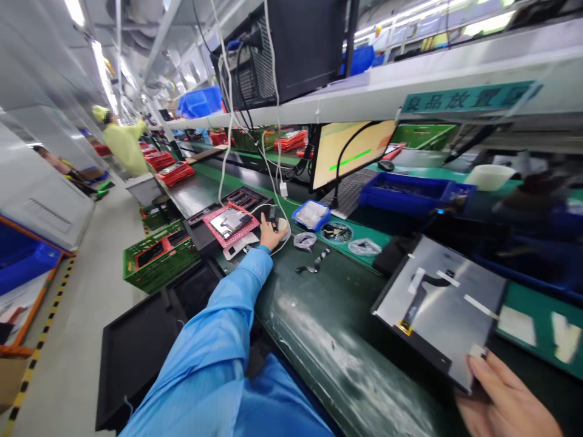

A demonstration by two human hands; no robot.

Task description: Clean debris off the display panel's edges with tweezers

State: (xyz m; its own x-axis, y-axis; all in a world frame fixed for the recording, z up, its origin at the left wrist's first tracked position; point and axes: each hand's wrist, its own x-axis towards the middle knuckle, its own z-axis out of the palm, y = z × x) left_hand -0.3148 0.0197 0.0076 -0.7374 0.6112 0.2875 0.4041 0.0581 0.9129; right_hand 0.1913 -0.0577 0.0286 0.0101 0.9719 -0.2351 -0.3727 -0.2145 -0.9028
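Observation:
My right hand [510, 394] holds a flat display panel [446, 297] by its lower right corner, above the bench. The panel's silvery back faces me, with a dark ribbon cable, a yellow connector patch and white tape strips. Stretched out across the bench, my left hand [272, 233] has its fingers spread around a small black device [273, 213] beside a white cable; a firm hold on it does not show. Left of that hand, a pink bubble-wrap sheet [214, 226] carries another panel [229, 222]. Loose dark flex cables [314, 262] lie to its right.
A small blue tray [311, 215] and a larger blue bin [405, 191] stand along the bench's back. A lit monitor [353, 153] sits under the shelf. Green crates [157, 258] and a black tray [136, 352] are at left. A person in yellow [125, 142] stands farther off.

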